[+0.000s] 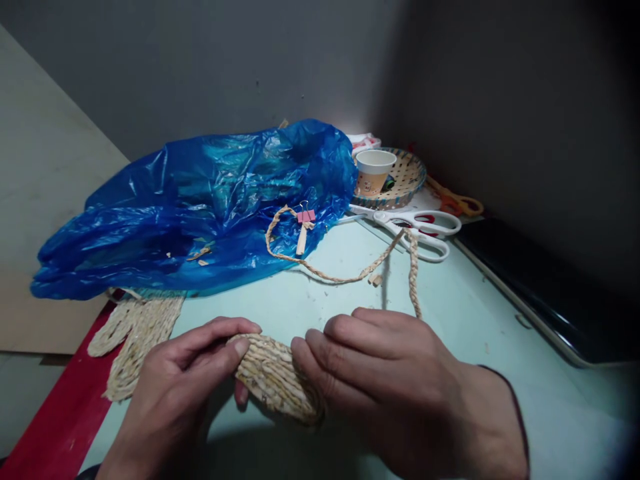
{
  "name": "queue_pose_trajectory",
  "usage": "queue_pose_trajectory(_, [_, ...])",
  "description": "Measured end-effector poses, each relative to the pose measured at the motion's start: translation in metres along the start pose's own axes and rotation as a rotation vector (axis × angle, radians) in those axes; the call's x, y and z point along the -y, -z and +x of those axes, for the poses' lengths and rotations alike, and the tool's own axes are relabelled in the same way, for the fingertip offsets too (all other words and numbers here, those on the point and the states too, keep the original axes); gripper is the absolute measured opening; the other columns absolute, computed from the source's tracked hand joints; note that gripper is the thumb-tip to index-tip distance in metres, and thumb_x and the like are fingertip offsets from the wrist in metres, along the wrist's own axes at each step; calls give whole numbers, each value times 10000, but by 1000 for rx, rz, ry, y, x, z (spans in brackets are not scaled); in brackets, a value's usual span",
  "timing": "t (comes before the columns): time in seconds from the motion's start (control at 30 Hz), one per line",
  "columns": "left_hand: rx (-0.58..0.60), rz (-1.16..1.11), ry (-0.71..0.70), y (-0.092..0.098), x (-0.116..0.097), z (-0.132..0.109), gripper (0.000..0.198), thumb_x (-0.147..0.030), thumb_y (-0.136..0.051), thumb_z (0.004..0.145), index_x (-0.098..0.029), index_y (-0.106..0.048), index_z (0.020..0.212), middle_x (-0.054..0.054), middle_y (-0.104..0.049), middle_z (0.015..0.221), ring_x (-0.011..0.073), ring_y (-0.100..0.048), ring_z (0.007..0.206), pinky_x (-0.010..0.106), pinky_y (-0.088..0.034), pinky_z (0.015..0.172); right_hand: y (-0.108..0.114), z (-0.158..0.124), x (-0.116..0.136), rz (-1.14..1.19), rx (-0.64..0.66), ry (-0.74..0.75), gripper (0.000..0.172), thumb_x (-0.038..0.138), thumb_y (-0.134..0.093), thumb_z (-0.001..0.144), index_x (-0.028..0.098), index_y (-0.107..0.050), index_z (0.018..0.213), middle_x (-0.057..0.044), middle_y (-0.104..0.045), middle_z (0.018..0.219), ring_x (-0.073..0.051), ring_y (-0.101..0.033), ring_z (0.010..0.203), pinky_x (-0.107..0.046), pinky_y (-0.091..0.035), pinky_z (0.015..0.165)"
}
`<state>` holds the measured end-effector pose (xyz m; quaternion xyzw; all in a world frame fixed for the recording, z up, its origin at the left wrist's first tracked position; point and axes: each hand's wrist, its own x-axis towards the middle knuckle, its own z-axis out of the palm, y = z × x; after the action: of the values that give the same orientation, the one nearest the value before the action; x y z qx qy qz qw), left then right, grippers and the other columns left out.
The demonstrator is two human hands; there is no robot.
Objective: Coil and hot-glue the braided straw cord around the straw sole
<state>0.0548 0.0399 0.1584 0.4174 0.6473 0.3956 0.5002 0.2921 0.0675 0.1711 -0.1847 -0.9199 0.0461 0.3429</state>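
Lying between the two hands, low in the middle of the view, a woven straw piece (275, 377) is held slightly above the table, as it seems. By the left hand (185, 367), which is only partly closed, the left end is pinched, with the thumb on the upper face and a finger seen below; probably the piece is steadied in this way. The right hand (370, 373) is more tightly curled, and the other end is gripped by its fingers, perhaps so that the rows are kept tight; its thumb is not shown. The long axis of the piece is slanted from upper left to lower right, with the rows running along it, and its lower right end is pointed nearer to the body.

Beside the left hand, a second woven piece (167, 323) is laid flat. Behind the right hand, a braided cord (413, 280) is seen rising, then looped leftward; whether it is joined to the held piece cannot be told. Near its far end a pink clip (306, 216) is placed, probably against loosening. Farther back, white scissors (420, 220) are left with handles to the right, likely for easy reach, beside a blue plastic bag (200, 200).
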Motion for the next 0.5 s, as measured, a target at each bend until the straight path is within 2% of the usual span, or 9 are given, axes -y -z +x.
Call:
queue_pose_trajectory(0.17, [0, -50, 28, -1, 2, -1, 188, -382, -852, 698, -268, -810, 842, -8, -701, 524, 125, -638, 476, 153, -516, 470, -2, 0, -1, 28, 66, -82, 259, -3, -501, 896, 91, -716, 786, -42, -694, 693, -174, -529, 630, -326, -397, 524])
queue_pose_trajectory(0.33, [-50, 1, 18, 4, 4, -1, 268, -416, -862, 672, -243, -805, 869, 12, -742, 595, 131, -643, 474, 165, -523, 455, -7, -3, 1, 58, 60, -162, 218, 29, -523, 921, 90, -730, 953, -26, -665, 682, -181, -492, 630, -319, -413, 519])
queue_pose_trajectory(0.43, [-86, 54, -46, 1, 2, -2, 256, -418, -855, 669, -239, -806, 846, -7, -687, 501, 130, -627, 449, 160, -515, 449, -10, -4, 3, 119, 105, -224, 190, 33, -539, 889, 106, -704, 946, -37, -660, 724, -192, -492, 666, -324, -430, 542])
queue_pose_trajectory(0.5, [-151, 40, -114, -7, -1, -5, 197, -405, -845, 670, -254, -804, 790, -29, -649, 471, 117, -608, 433, 154, -514, 459, -15, -5, 5, 140, 65, -275, 159, 75, -534, 912, 137, -679, 895, -41, -672, 745, -196, -500, 687, -323, -430, 549])
